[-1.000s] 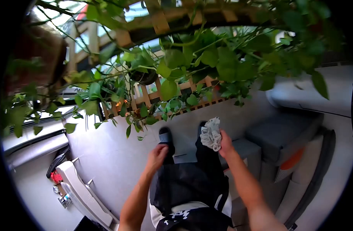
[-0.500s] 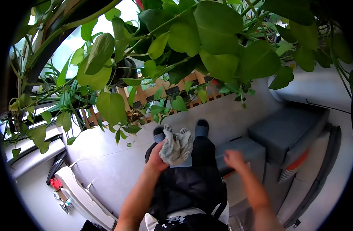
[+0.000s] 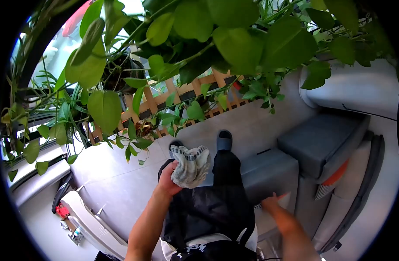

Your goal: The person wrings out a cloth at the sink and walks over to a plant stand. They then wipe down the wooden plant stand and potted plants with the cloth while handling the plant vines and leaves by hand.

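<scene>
My left hand [image 3: 169, 179] is closed around a bunched grey-white cloth [image 3: 191, 167] with a dark checked edge, held up above my lap. The cloth hangs in front of my feet and covers part of one slipper. My right hand [image 3: 271, 202] is low at the side of the grey sofa seat [image 3: 269, 174], close to an orange-and-white patch [image 3: 284, 199]. Its fingers look apart, with nothing seen in them; whether they touch the sofa I cannot tell.
Leafy green plants [image 3: 234, 48] hang across the top, before a wooden lattice [image 3: 173, 93]. A raised grey cushion block [image 3: 323, 141] stands at the right. A blue-grey slipper [image 3: 224, 141] is on the pale floor [image 3: 117, 182]. A white chair-like piece [image 3: 88, 217] lies lower left.
My right hand has moved down and slightly right along the sofa, its fingers spreading from a closed shape. The cloth has turned in my left hand, showing its checked edge. The view has shifted slightly.
</scene>
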Motion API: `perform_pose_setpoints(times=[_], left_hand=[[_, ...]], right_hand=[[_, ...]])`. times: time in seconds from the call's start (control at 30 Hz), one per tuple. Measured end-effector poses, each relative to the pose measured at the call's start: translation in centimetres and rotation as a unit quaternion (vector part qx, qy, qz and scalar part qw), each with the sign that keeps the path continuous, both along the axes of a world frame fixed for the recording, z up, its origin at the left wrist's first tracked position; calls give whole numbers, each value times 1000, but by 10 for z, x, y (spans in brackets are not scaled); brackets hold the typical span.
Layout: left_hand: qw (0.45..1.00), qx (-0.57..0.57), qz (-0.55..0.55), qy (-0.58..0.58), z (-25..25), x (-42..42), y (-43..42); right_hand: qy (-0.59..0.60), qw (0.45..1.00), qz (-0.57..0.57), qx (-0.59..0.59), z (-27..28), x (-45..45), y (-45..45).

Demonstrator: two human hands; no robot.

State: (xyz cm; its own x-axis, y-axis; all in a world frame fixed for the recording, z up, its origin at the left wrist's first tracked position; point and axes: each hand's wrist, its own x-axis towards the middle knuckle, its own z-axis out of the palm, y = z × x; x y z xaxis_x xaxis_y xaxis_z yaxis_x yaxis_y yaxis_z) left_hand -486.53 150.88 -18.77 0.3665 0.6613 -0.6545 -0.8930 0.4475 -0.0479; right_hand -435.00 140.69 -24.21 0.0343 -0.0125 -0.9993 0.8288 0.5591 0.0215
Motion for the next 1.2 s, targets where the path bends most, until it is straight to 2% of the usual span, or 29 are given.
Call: perform_pose_setpoints(times=[0.13, 0.2, 0.3, 0.4, 0.47, 0.5, 0.53, 0.57, 0.6, 0.67, 0.73, 0.77, 0.8, 0.83, 0.87, 0.9, 0.93, 0.97, 1.0, 1.07, 1.1, 1.13, 1.17, 1.2], left_hand=[[999, -21, 15, -21, -8, -1, 2], [999, 35, 18, -20, -22, -2, -3], [996, 80, 30, 23, -39, 4, -8], [989, 135, 58, 8, -51, 7, -25], [987, 118, 96, 40, -49, 18, -31], [985, 110, 123, 49, -57, 26, -41], [983, 88, 149, 54, -59, 33, -49], [978, 119, 161, 49, -57, 41, -54], [970, 158, 177, 51, -51, 52, -65], [973, 118, 180, 83, -27, 69, -79], [972, 100, 174, 122, -9, 84, -92], [959, 111, 187, 180, -4, 91, -93], [943, 121, 201, 237, -1, 94, -92], [928, 110, 193, 298, 3, 97, -93], [925, 118, 198, 302, 9, 105, -100], [906, 118, 208, 349, 14, 115, -107], [885, 114, 219, 394, 23, 123, -109], [891, 79, 244, 376, 35, 131, -111], [887, 84, 252, 378, 27, 133, -116], [919, 99, 198, 327, -2, 134, -122], [908, 96, 172, 370, 17, 140, -121], [906, 91, 180, 371, 21, 141, -123], [848, 167, 107, 491, 22, 141, -125], [766, 237, 28, 596, 23, 140, -127]], right_hand=[[-24, 999, 38, -11, -8, 37, -12], [-71, 996, 55, -22, -15, 58, -22], [-102, 993, 38, -47, -15, 78, -10], [-134, 989, -31, -52, -8, 72, 35], [-87, 987, -93, 95, -7, 44, 100], [-8, 966, -129, 225, -8, 27, 130], [196, 886, -172, 383, -9, 10, 157], [282, 825, -188, 453, -4, -20, 187], [439, 706, -207, 517, 9, -55, 197], [574, 630, -320, 415, 58, -141, 205], [673, 604, -309, 293, 74, -203, 174], [672, 626, -336, 209, 76, -227, 153], [713, 615, -288, 176, 78, -251, 134], [737, 587, -294, 161, 68, -271, 115], [758, 562, -299, 145, 54, -285, 94], [764, 557, -291, 145, 44, -292, 78], [757, 536, -358, 108, 39, -300, 67], [744, 514, -422, 68, 36, -303, 61], [749, 513, -414, 66, 39, -301, 58], [578, 484, -648, -111, 43, -294, 61], [559, 461, -677, -130, 38, -287, 70], [556, 468, -673, -135, 34, -278, 81], [548, 460, -678, -166, 28, -268, 93], [539, 452, -683, -196, 23, -260, 106]])
